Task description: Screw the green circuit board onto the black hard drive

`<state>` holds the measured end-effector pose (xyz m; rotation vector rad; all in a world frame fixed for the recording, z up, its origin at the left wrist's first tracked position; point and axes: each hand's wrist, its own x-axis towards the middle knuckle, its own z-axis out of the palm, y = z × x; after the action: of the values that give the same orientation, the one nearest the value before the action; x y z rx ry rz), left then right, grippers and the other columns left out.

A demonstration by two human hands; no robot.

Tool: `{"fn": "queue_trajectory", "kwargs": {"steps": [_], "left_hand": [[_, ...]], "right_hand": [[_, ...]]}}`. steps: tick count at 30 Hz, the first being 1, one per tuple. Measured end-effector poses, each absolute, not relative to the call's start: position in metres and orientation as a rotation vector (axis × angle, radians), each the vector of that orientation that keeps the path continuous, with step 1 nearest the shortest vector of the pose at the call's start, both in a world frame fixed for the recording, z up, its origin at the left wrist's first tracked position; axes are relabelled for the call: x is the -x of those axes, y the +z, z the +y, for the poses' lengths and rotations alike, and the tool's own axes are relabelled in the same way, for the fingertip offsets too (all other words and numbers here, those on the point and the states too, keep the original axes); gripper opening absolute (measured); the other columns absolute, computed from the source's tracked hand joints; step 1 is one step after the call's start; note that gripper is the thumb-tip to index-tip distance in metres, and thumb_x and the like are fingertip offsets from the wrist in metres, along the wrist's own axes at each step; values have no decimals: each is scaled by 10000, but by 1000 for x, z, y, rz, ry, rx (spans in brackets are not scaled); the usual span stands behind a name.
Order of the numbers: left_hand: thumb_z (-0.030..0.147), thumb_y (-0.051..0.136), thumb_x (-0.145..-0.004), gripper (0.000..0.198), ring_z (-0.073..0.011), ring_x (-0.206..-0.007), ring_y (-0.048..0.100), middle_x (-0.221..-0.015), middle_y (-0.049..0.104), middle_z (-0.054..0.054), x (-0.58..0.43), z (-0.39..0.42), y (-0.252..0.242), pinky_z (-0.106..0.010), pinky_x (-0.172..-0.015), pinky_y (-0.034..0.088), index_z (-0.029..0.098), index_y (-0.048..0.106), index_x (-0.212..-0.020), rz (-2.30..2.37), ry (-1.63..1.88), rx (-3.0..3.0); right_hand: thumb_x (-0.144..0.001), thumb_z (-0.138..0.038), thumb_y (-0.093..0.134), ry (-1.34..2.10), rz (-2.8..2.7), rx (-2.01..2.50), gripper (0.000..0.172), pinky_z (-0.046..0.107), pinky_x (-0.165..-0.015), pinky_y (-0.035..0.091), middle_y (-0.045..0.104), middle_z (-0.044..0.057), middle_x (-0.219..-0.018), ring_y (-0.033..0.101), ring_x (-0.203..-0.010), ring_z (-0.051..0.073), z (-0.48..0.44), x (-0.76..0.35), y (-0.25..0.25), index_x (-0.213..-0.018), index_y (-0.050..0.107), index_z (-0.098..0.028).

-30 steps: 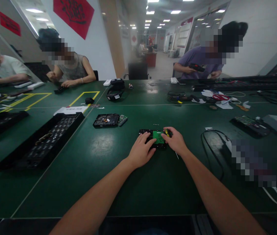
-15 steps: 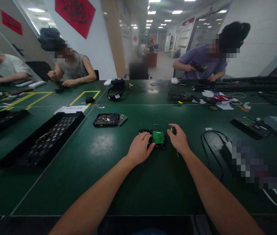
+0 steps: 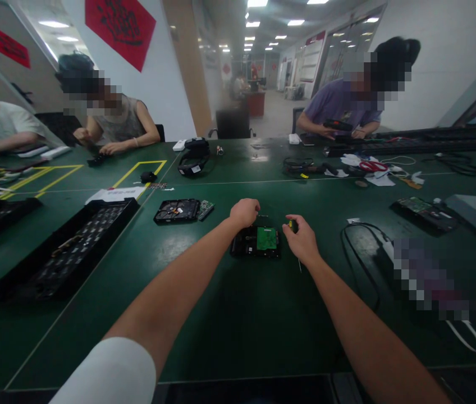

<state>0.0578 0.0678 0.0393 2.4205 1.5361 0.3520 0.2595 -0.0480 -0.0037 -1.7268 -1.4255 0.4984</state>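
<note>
A black hard drive (image 3: pixel 247 245) with a green circuit board (image 3: pixel 266 238) on top lies on the green table in front of me. My left hand (image 3: pixel 244 212) is just beyond the drive's far left corner, fingers curled in a pinch on something I cannot make out. My right hand (image 3: pixel 303 241) rests to the right of the drive and is closed on a small screwdriver (image 3: pixel 291 226) with a yellow and black handle; its thin shaft pokes out below the hand.
A second opened hard drive (image 3: pixel 178 210) lies to the left, beside a long black tray (image 3: pixel 59 249). A black cable (image 3: pixel 362 247) loops at right near another drive (image 3: pixel 424 212). Three people work at the table's far side.
My left hand left the drive's top and reached forward past its far edge, closing into a pinch. My right hand moved off the circuit board to the right.
</note>
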Motion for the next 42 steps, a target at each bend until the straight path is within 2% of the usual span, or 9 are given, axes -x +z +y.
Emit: {"fn": "queue_trajectory", "kwargs": {"steps": [6,11,17,19,23,25,31,37,42], "left_hand": [[179,647,-937,191,-242,-1069,708,-1132,773,-90,-66,76,26,-332,-937,551,224,783,-1064,1541,229,-2407],[196,631,-940,184,-242,-1079,707,-1138,772,-97,-73,79,20,-319,-939,549,221,783,-1042,1567,186,-2393],[193,627,-928,154,-270,-1075,709,-1114,762,-145,-73,78,17,-339,-938,538,184,778,-955,1583,189,-2366],[203,618,-938,163,-275,-1087,705,-1141,749,-165,-70,76,19,-347,-951,528,166,766,-992,1594,214,-2346],[206,578,-964,214,-285,-1127,683,-1192,723,-200,-65,71,30,-358,-979,505,121,731,-1086,1578,293,-2311],[207,544,-982,226,-281,-1112,679,-1171,728,-195,-66,66,40,-356,-971,502,114,729,-1074,1528,336,-2297],[269,573,-974,215,-222,-943,678,-1005,750,-98,-83,40,61,-302,-837,504,140,739,-1016,1227,398,-2219],[272,547,-953,218,-157,-722,607,-795,678,-33,-88,28,58,-261,-639,445,141,720,-932,1069,410,-2010],[284,532,-958,215,-129,-651,555,-730,614,-14,-82,23,55,-241,-590,415,135,681,-920,1023,424,-1853]], "right_hand": [[-932,-432,614,496,-1433,1704,402,428,-951,498,706,88,-1175,655,-1060,262,-46,-259,-5,-1284,658,-244],[-899,-396,634,455,-1398,1692,372,441,-947,508,730,77,-1109,674,-1016,267,-44,-257,-8,-1237,681,-246],[-901,-420,639,459,-1407,1682,376,467,-932,522,723,78,-1140,676,-1025,275,-44,-259,-10,-1239,682,-261],[-894,-423,650,486,-1379,1668,370,447,-868,545,726,74,-1087,690,-966,268,-44,-259,-11,-1226,688,-263],[-900,-402,635,643,-1250,1594,362,360,-636,551,717,63,-960,684,-734,216,-45,-258,-12,-1224,674,-246],[-914,-380,611,667,-1214,1524,338,340,-594,542,715,66,-960,675,-701,202,-45,-258,-10,-1214,664,-234],[-913,-334,664,330,-1428,1357,167,410,-904,528,728,73,-1088,677,-991,238,-50,-256,6,-1032,730,-239],[-926,-401,688,416,-1479,1321,207,400,-871,520,766,65,-1077,691,-973,245,-56,-251,11,-1046,761,-248],[-914,-429,704,390,-1465,1356,217,395,-829,511,772,67,-1026,686,-919,248,-55,-250,10,-1008,764,-244]]}}
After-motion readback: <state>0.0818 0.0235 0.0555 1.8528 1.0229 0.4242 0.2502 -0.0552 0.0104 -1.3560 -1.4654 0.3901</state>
